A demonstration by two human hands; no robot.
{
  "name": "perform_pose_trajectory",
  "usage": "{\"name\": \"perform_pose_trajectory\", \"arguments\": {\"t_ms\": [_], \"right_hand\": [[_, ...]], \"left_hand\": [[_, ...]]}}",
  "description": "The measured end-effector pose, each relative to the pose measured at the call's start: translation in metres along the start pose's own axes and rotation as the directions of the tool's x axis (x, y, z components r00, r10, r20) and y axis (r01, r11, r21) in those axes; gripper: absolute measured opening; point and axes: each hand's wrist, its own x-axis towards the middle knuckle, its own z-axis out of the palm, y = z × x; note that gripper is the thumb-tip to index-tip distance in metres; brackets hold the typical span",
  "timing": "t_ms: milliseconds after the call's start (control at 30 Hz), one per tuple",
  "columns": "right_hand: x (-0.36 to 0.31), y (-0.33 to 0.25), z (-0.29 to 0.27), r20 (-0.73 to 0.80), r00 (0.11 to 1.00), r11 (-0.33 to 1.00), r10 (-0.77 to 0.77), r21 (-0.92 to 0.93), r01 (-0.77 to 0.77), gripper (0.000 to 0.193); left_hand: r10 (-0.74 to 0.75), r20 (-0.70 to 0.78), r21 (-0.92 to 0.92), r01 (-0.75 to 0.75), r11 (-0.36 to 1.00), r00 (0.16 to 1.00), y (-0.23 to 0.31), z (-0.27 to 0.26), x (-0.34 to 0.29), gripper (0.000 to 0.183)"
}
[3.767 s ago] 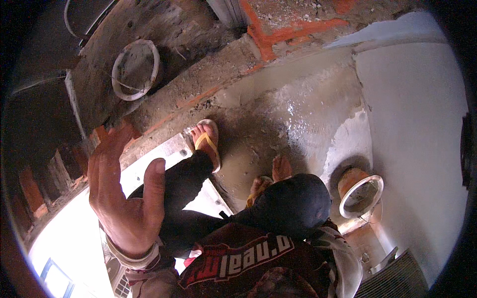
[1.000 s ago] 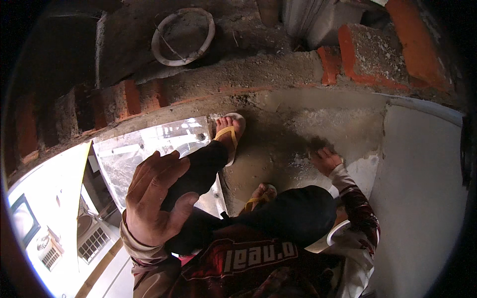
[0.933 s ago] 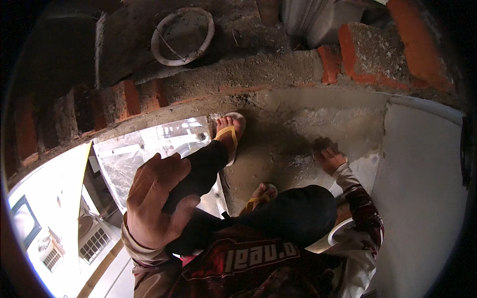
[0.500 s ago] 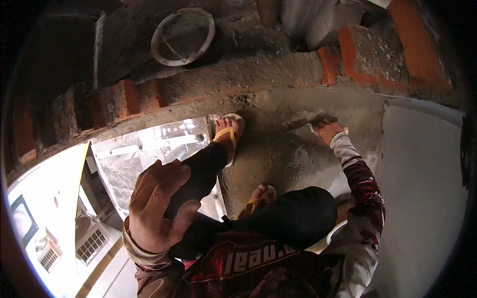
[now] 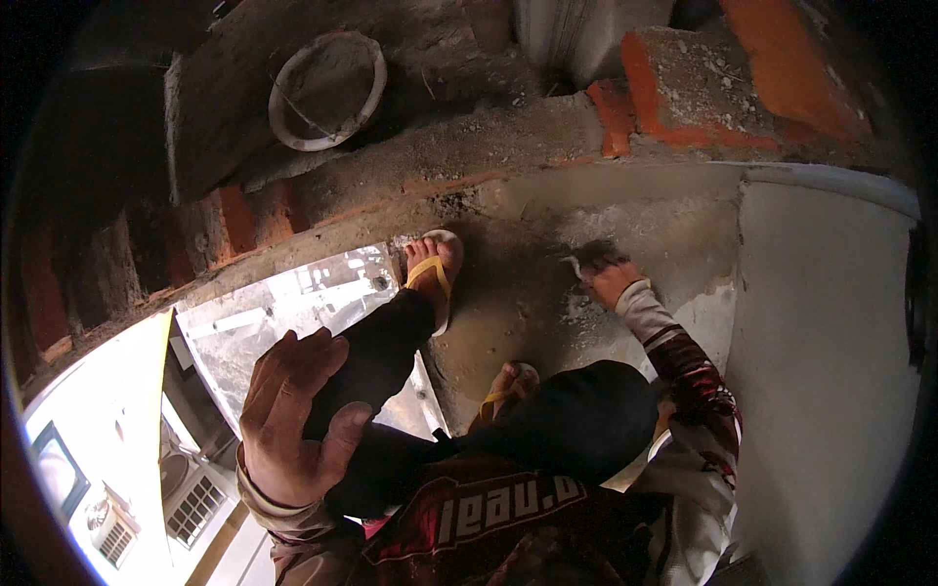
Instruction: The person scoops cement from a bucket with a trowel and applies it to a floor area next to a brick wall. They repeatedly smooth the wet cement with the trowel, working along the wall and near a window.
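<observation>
Head view has the right hand (image 5: 608,281) closed on a small trowel (image 5: 576,262) pressed into wet mortar (image 5: 528,293) on the ledge, left hand (image 5: 293,410) spread open holding nothing, and honestly that sandal (image 5: 435,283) at the edge could slip.

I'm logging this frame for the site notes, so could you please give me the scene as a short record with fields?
Left hand: open, fingers spread, raised over the left leg, holding nothing
Right hand: stretched out to the wet mortar surface, gripping a small tool, partly hidden
Feet: yellow sandals on the mortar
Surroundings: red bricks above, round pan upper left, smooth plastered wall at right
</observation>
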Motion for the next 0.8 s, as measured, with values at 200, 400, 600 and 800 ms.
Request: {"name": "perform_pose_trajectory", "arguments": {"t_ms": [200, 400, 600, 800], "right_hand": [[0.021, -0.028, -0.052, -0.192, 0.980, 0.997, 0.044, 0.073, -0.030, 0.043], [0.055, -0.014, -0.058, -0.205, 0.979, 1.000, 0.009, -0.006, -0.011, 0.042], [0.074, 0.000, -0.054, -0.245, 0.965, 0.982, -0.091, -0.183, 0.046, 0.042], [0.088, 0.003, -0.047, -0.324, 0.944, 0.988, -0.056, -0.157, 0.005, 0.043]], "left_hand": [[-0.017, 0.039, 0.007, 0.016, 1.000, 0.999, 0.008, -0.006, -0.003, 0.044], [0.008, 0.047, 0.007, -0.009, 1.000, 0.999, 0.008, 0.000, 0.000, 0.043], [0.000, 0.026, 0.028, -0.001, 1.000, 1.000, 0.011, 0.003, 0.001, 0.041], [-0.025, -0.005, 0.010, 0.025, 1.000, 1.000, 0.009, 0.006, 0.000, 0.041]]}}
